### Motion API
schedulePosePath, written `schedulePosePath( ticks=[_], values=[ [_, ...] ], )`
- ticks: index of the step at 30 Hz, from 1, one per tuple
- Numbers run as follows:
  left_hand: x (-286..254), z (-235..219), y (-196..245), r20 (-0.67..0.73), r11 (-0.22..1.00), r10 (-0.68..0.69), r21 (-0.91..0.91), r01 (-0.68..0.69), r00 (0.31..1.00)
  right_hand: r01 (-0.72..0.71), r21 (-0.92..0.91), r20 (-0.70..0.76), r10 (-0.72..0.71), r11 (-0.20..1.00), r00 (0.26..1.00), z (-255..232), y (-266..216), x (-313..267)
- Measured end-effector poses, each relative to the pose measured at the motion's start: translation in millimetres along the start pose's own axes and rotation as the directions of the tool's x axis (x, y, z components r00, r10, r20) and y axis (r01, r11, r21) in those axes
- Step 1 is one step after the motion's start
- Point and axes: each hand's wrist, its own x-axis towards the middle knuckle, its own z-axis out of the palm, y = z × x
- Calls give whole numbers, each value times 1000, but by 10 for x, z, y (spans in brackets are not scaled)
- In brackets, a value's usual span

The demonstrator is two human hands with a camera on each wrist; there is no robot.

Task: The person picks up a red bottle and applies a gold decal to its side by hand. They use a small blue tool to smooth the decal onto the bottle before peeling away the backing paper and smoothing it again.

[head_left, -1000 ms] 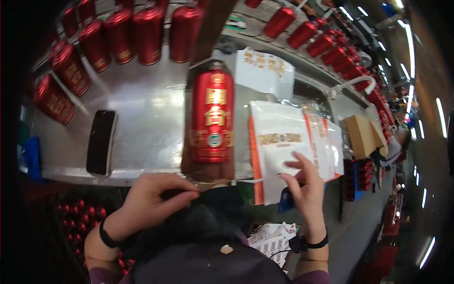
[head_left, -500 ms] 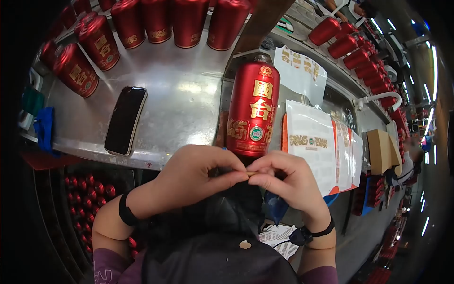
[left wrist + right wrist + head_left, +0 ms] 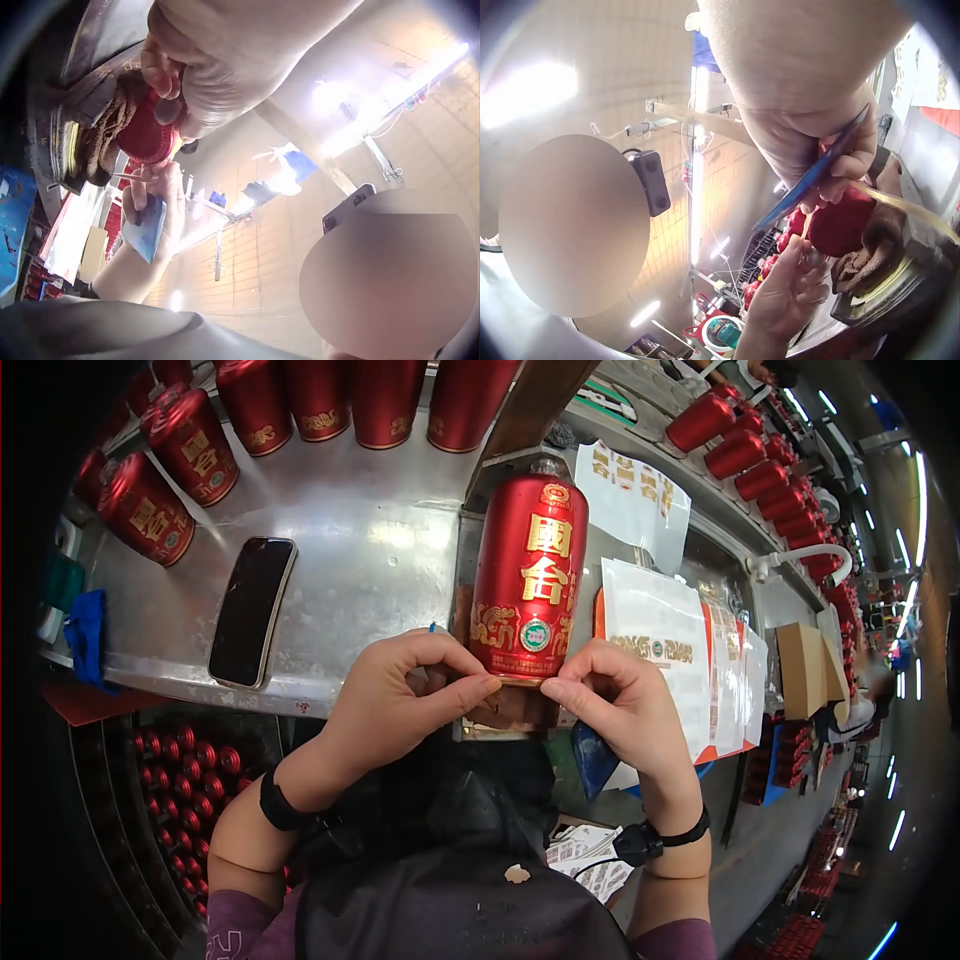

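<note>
A red bottle with gold characters [image 3: 535, 550] lies on a brown cloth [image 3: 870, 255], its base towards the body. Along the base edge runs a thin gold strip [image 3: 520, 682]. My left hand [image 3: 400, 685] pinches the strip's left end between thumb and forefinger, and my right hand [image 3: 630, 705] pinches near its right end, both touching the bottle's base. Under the right palm sticks out a flat, pointed blue piece [image 3: 592, 760], held by the curled fingers in the right wrist view. Beside the right hand are white label sheets [image 3: 655, 630] with gold print.
A black phone [image 3: 253, 610] lies on the metal table [image 3: 380, 560] at left. Red bottles [image 3: 190, 445] stand behind it; more [image 3: 745, 450] line the back right. Red caps [image 3: 195, 760] fill a space below left. A cardboard box [image 3: 800, 670] sits at right.
My right hand has come from over the white sheets to meet the left hand. Since then the hands have parted slightly and moved up against the bottle's base, with the strip between them.
</note>
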Motion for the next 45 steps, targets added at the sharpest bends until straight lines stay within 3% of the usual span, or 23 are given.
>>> schedulePosePath(
  ticks=[27, 33, 35, 39, 41, 43, 45],
  values=[
    [18, 15, -63, -96, 996, -85, 10, 87, 992, 17, 12, 3, -17, 1000, 1000, 15, 16, 29],
    [14, -59, -116, -112, 993, -83, 79, 92, 990, 17, -49, -20, -18, 999, 1000, 36, 2, 31],
    [-5, -133, -130, -49, 985, -96, 141, 102, 994, 23, -62, -21, -24, 998, 999, 47, -16, 41],
    [-58, -232, -111, -121, 951, -82, 288, 114, 989, 51, -117, -34, -55, 992, 998, 48, -26, 38],
    [-49, -293, -227, -224, 813, 326, 563, -151, 918, 54, -140, -29, -59, 989, 998, 49, -40, 37],
    [-45, -374, -170, -180, 752, 282, 652, -101, 942, 50, -159, -44, -58, 986, 997, 66, -73, 40],
    [36, -272, -165, -53, 637, 429, 725, -261, 902, 54, -155, -36, -60, 986, 998, 76, -99, 34]
  ],
)
